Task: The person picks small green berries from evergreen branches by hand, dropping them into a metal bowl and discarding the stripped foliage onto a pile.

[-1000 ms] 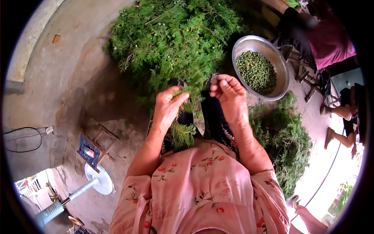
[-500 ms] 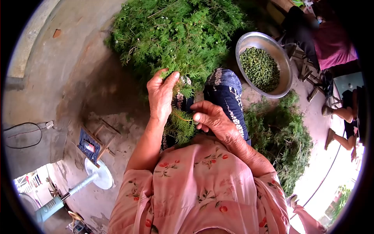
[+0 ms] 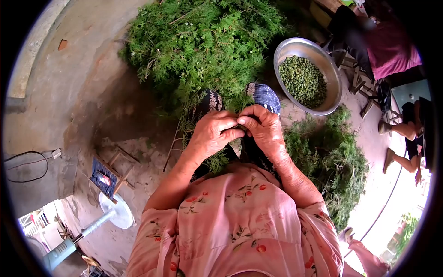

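My left hand (image 3: 213, 135) and my right hand (image 3: 264, 131) meet fingertip to fingertip above my lap. Between them shows a small dark green bit of an evergreen sprig (image 3: 242, 126), pinched by my left hand. My right thumb and forefinger are pressed together at the same spot; what they hold is hidden. Feathery green foliage (image 3: 218, 161) lies below my left wrist. Just beyond my knees rises a big heap of evergreen branches (image 3: 203, 51). To the right, a metal basin (image 3: 333, 94) holds many small green cones or berries (image 3: 302, 82).
A second heap of branches (image 3: 330, 161) lies on the floor at my right. Left of me are a small wooden stool (image 3: 121, 171) and a standing fan (image 3: 99, 224). Other people's legs (image 3: 401, 129) and wooden stools (image 3: 360, 87) are at the far right.
My left hand has come down and right from the big heap, and my right hand has moved up to meet it. A thin branch now lies left of my left hand.
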